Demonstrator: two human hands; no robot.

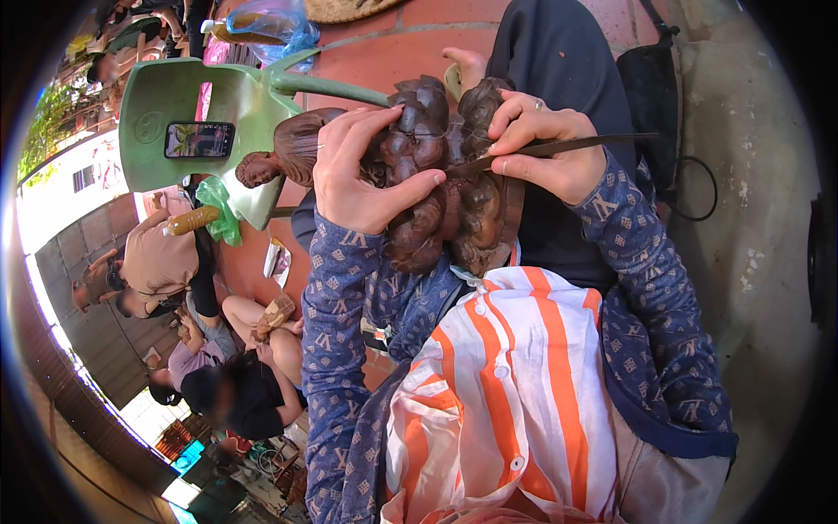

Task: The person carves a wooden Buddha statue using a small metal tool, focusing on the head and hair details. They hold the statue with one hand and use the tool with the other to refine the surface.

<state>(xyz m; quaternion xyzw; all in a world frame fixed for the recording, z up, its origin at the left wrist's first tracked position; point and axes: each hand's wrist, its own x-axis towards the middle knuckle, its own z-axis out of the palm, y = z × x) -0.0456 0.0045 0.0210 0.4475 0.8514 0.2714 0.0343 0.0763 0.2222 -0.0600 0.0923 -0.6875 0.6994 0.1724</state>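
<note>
Tiled floor; hands hold carving and, perhaps, file.

Counted were: left hand, one | right hand, one | dark carved wood, at least one piece | thin dark tool, one | green chair, one | phone, one | filled bottles, two | plastic bags, two

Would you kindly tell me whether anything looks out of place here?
Nothing looks clearly spilled. Slightly odd is the phone, lying with its screen lit on the green chair, a rather exposed spot near the carving.
</note>
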